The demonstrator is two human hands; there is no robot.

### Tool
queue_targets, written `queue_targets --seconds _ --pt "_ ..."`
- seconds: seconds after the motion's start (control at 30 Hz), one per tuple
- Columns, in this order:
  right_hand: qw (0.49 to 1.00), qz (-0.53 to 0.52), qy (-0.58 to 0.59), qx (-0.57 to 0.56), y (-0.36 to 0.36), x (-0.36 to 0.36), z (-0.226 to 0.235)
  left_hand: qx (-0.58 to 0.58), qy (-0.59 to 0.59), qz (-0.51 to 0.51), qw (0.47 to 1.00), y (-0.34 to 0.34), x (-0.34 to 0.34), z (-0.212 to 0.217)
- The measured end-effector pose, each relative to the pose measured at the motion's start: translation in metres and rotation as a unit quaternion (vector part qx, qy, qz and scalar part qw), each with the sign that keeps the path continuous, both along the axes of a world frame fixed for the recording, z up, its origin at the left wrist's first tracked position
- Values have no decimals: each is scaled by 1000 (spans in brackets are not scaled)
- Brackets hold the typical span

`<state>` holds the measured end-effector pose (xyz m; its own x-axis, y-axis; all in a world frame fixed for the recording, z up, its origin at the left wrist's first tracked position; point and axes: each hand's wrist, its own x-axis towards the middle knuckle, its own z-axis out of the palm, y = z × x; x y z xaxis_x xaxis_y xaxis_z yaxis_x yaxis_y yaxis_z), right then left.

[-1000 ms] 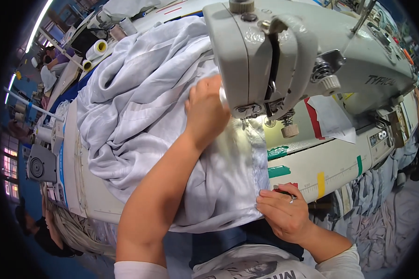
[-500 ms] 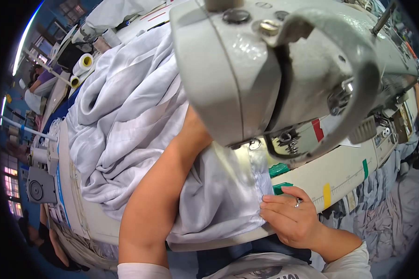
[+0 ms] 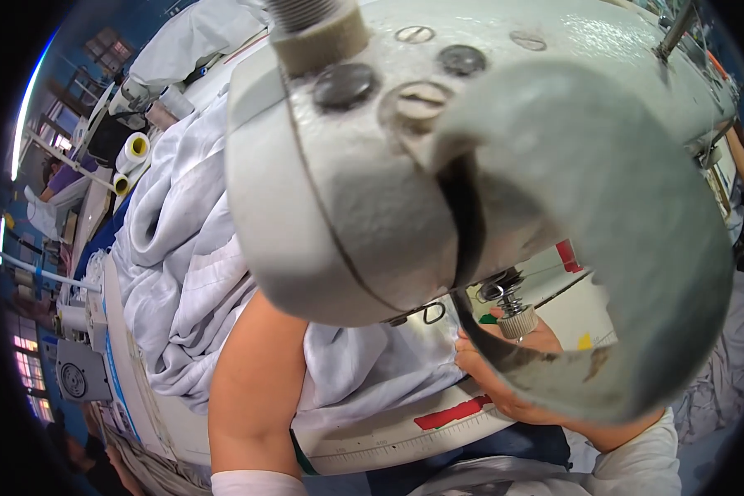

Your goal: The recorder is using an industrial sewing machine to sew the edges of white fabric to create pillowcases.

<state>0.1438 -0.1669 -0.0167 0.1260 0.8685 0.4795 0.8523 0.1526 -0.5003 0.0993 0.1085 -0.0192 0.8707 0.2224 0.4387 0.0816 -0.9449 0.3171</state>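
A pale grey-white sewing machine head (image 3: 339, 207) fills the middle of the view, with a curved guard (image 3: 670, 248) on its right side. Beneath it lies silky light-grey fabric (image 3: 372, 364), bunched into deep folds on the left. My left forearm (image 3: 256, 380) reaches over the fabric; the machine head hides that hand and its fingers. Close to the needle area, my right hand (image 3: 504, 364) grips the fabric's right edge with bent fingers, partly covered by the guard and a spring-loaded tension knob (image 3: 517, 321).
The table's front edge carries a measuring scale and red tape (image 3: 453, 412). Thread cones (image 3: 132, 150) stand at the far left, near a grey box-shaped device (image 3: 81, 370). Other people (image 3: 99, 455) are at the left and right rims. More cloth hangs at the right.
The machine head looms larger and covers more. My right hand and the fabric edge have moved away from me, toward the needle area, baring the red tape at the table's front.
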Motion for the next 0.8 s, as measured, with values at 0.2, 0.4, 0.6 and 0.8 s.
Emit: queue_targets --seconds 0.2,0.4,0.6,0.8 --pt "999 0 -30 19 10 8 2 2 10 0 1000 2 -1 2" --pt "1000 -9 -20 15 13 9 0 9 14 -2 1000 5 0 5" --pt "1000 -8 -26 15 12 10 0 10 14 -3 1000 7 -2 6" --pt "1000 -22 -18 8 12 7 -6 13 14 -2 1000 11 -2 6"
